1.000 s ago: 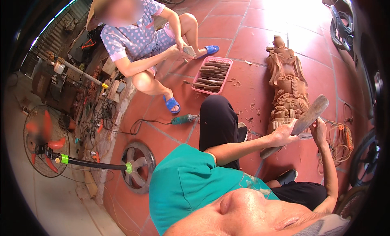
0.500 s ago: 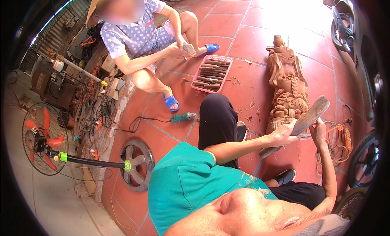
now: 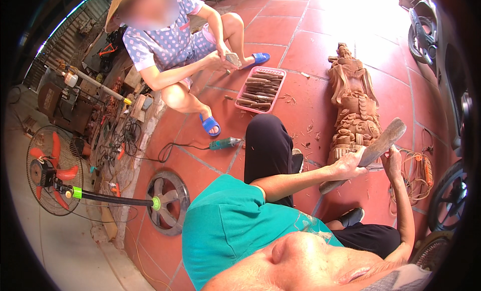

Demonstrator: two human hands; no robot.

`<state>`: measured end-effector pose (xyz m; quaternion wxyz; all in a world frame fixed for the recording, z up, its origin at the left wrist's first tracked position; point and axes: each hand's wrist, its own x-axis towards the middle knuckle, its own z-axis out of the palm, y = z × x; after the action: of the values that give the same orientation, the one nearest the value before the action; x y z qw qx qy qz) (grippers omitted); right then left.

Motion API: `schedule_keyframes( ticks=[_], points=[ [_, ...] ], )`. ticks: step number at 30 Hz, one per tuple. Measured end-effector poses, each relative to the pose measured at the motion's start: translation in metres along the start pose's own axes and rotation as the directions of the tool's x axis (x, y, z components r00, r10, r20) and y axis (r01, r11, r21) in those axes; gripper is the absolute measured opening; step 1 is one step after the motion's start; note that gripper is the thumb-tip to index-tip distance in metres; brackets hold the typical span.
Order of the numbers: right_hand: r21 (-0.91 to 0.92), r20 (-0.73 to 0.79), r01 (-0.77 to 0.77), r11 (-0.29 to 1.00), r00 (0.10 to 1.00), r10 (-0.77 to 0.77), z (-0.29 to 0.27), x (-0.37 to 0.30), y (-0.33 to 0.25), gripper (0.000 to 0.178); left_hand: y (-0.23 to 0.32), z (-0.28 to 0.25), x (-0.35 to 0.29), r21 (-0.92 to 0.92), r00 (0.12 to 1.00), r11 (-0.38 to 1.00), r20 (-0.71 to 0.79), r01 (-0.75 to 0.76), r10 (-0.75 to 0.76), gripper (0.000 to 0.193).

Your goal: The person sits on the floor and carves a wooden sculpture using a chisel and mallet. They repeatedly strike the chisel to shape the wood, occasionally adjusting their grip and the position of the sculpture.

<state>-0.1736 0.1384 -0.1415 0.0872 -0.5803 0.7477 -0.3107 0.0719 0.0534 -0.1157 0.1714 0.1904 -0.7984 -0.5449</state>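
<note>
My left hand point(image 3: 349, 164) is wrapped around a long, flat, grey-brown bar point(image 3: 383, 141), which slants up to the right. My right hand point(image 3: 392, 162) is closed at the bar's right edge; whatever its fingers pinch is too small or hidden to make out. Beyond the bar, a carved brown wooden statue point(image 3: 353, 98) lies on the red tiles. A pink plastic basket point(image 3: 273, 104) holds several dark, slim wooden-looking sticks. Across from me a squatting person in a patterned outfit holds a flat greyish piece point(image 3: 233, 59) in both hands.
A teal power tool point(image 3: 225, 143) with a black cord lies left of my knee. A fan point(image 3: 55, 171) on a round base point(image 3: 169, 203) is tipped over at left. Coiled cord point(image 3: 418, 178) and a motorbike wheel point(image 3: 449, 196) are at right. Wood shavings dot the tiles.
</note>
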Motion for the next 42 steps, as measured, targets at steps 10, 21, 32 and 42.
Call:
schedule_keyframes(
  ticks=[10, 21, 32, 42],
  points=[
    [0.013, -0.007, 0.030, 0.999, 1.000, -0.030, 0.000, 0.000, 0.002, 0.025, 0.009, -0.005, -0.001, 0.001, 0.999, 0.999, 0.032, 0.044, -0.044, 0.064],
    [0.020, 0.009, 0.003, 1.000, 1.000, -0.003, 0.000, -0.001, 0.005, 0.027, 0.008, -0.004, -0.001, 0.008, 0.999, 0.999, 0.036, 0.036, -0.036, 0.065],
    [0.087, -0.013, -0.010, 0.996, 1.000, 0.011, 0.004, -0.003, 0.013, 0.027, 0.005, -0.001, 0.001, 0.006, 0.998, 0.999, 0.042, 0.046, -0.047, 0.063],
    [0.059, -0.008, -0.011, 0.998, 1.000, 0.011, -0.001, -0.003, 0.004, 0.026, -0.001, 0.004, 0.003, 0.043, 0.998, 0.998, 0.042, 0.052, -0.054, 0.066]
  ],
)
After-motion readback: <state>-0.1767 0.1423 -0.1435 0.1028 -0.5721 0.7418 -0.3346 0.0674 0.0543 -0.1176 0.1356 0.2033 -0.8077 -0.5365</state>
